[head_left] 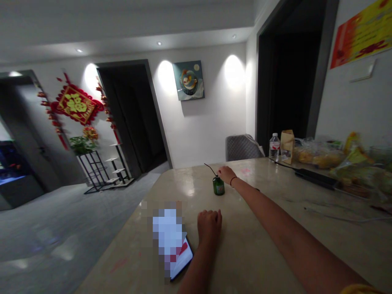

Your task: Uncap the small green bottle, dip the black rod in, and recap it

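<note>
A small green glass bottle (219, 186) stands upright on the table, with a thin dark stick (210, 168) slanting up and left from its neck. My right hand (226, 174) reaches far forward, its fingers closed right at the bottle's neck. Whether they pinch the stick, the neck or something small cannot be made out. Nearer to me, my left hand (209, 223) rests on the table with curled fingers and nothing visible in it. Left of that hand lies a phone (183, 258) with a lit screen, mostly blurred out by blocks.
The pale table (257, 249) carries a water bottle (275, 147), a paper bag (287, 146), plastic bags of food (320, 153) and a long black object (317, 178) at the right. A white cable (339, 218) lies nearer. Behind the table stands a grey chair (244, 148).
</note>
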Action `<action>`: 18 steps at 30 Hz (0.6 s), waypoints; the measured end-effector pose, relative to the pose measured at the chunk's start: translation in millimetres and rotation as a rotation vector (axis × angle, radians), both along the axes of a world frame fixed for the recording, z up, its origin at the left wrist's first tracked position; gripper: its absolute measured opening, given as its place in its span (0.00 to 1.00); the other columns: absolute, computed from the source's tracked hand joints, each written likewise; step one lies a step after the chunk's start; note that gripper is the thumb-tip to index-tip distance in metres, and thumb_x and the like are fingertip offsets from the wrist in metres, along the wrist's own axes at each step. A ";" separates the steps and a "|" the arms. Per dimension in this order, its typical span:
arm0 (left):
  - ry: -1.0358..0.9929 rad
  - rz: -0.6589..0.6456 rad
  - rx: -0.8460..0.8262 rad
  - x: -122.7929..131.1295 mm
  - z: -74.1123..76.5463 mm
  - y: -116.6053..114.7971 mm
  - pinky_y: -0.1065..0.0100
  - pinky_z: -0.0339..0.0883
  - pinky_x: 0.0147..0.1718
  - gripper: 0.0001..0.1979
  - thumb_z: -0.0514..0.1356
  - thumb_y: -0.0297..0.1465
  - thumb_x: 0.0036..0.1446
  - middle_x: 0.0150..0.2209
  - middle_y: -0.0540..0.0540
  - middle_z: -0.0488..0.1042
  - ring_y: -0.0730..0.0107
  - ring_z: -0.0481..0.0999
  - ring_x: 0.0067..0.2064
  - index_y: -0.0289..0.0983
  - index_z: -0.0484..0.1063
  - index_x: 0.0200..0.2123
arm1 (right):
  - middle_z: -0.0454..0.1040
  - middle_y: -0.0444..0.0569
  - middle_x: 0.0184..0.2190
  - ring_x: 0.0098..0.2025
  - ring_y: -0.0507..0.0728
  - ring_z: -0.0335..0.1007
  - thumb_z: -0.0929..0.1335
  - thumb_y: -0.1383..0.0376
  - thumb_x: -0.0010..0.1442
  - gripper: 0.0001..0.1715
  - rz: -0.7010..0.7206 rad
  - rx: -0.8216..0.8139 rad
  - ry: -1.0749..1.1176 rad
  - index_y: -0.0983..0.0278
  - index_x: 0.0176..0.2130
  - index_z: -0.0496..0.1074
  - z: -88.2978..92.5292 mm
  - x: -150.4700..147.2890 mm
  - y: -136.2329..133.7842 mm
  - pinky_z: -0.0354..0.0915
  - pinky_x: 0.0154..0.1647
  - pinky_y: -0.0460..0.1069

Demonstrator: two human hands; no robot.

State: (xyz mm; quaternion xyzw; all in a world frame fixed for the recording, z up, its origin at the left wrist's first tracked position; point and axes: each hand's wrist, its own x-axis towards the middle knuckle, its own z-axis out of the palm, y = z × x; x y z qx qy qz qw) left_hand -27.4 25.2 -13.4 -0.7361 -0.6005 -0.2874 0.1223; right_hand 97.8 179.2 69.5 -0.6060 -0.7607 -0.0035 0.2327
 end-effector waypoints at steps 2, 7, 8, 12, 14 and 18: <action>-0.002 -0.003 0.009 0.1 -0.7 -0.2 0.68 0.47 0.30 0.19 0.47 0.33 0.57 0.21 0.47 0.72 0.73 0.65 0.26 0.37 0.70 0.19 | 0.75 0.57 0.36 0.39 0.55 0.69 0.60 0.66 0.54 0.16 0.013 -0.013 -0.015 0.69 0.35 0.75 1.3 -2.0 0.0 0.60 0.37 0.44; -0.007 -0.009 0.009 0.5 -1.8 -0.1 0.67 0.47 0.30 0.18 0.48 0.32 0.56 0.21 0.48 0.71 0.74 0.65 0.25 0.37 0.70 0.19 | 0.76 0.52 0.32 0.37 0.55 0.70 0.67 0.66 0.45 0.11 0.099 -0.085 -0.063 0.66 0.31 0.76 11.1 -2.6 7.3 0.60 0.35 0.43; -0.009 -0.012 0.009 0.4 -2.2 0.2 0.67 0.47 0.30 0.18 0.48 0.32 0.56 0.21 0.48 0.71 0.74 0.65 0.25 0.37 0.70 0.18 | 0.76 0.52 0.31 0.36 0.55 0.70 0.67 0.66 0.44 0.10 0.113 -0.098 -0.071 0.66 0.30 0.76 13.5 -2.6 9.5 0.60 0.35 0.43; -0.019 -0.023 0.024 -0.2 -4.4 1.4 0.68 0.47 0.30 0.17 0.49 0.32 0.56 0.21 0.48 0.71 0.74 0.65 0.25 0.37 0.70 0.18 | 0.76 0.52 0.29 0.35 0.55 0.70 0.69 0.67 0.42 0.07 0.134 -0.109 -0.065 0.66 0.25 0.76 20.5 -4.7 16.2 0.60 0.34 0.43; -0.019 -0.024 0.031 -0.4 -5.0 1.4 0.68 0.47 0.31 0.17 0.49 0.32 0.56 0.20 0.48 0.71 0.74 0.65 0.25 0.37 0.69 0.18 | 0.76 0.52 0.30 0.36 0.55 0.70 0.69 0.66 0.44 0.07 0.108 -0.080 -0.030 0.66 0.26 0.75 23.7 -5.0 18.7 0.60 0.34 0.43; -0.016 -0.026 0.032 0.1 -4.7 0.5 0.68 0.48 0.31 0.17 0.49 0.32 0.56 0.20 0.49 0.71 0.74 0.64 0.25 0.37 0.69 0.17 | 0.74 0.54 0.36 0.37 0.53 0.69 0.59 0.62 0.57 0.16 -0.028 0.019 0.102 0.68 0.37 0.71 37.5 5.3 24.4 0.60 0.36 0.43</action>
